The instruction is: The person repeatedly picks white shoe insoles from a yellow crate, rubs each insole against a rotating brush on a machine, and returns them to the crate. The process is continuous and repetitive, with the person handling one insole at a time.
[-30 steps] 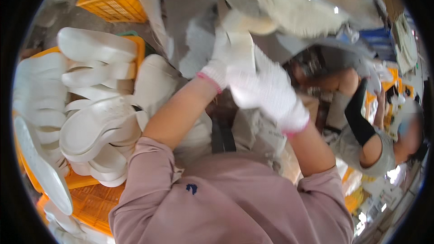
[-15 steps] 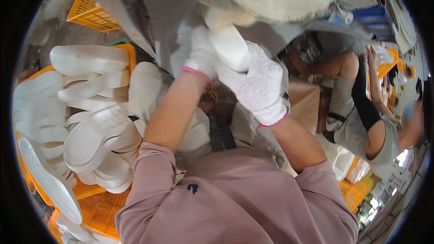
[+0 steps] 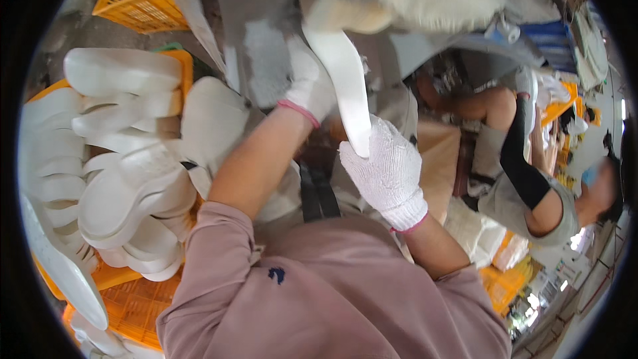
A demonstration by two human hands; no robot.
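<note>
A white shoe sole [image 3: 342, 83] stretches slantwise between my gloved hands, its far end against a blurred cream-coloured wheel [image 3: 349, 14]. My right hand [image 3: 385, 169], in a white knit glove, is closed round the near end of the sole. My left hand [image 3: 311, 83], gloved as well, grips the sole's left side farther up; its fingers are mostly hidden behind it. At my left, an orange crate [image 3: 186, 70] is heaped with white soles [image 3: 133, 196], some with small holes on top.
A grey cloth-like sheet [image 3: 256, 33] hangs behind my hands. Another orange crate [image 3: 143, 10] stands at the far left. On the right sits a co-worker [image 3: 531, 179] with a black sleeve, beside more orange crates [image 3: 561, 103]. White pieces [image 3: 465, 223] lie nearer on that side.
The sole has turned from foreshortened to showing its length. My right hand has moved nearer and a little right along with its near end, while my left hand has moved slightly right.
</note>
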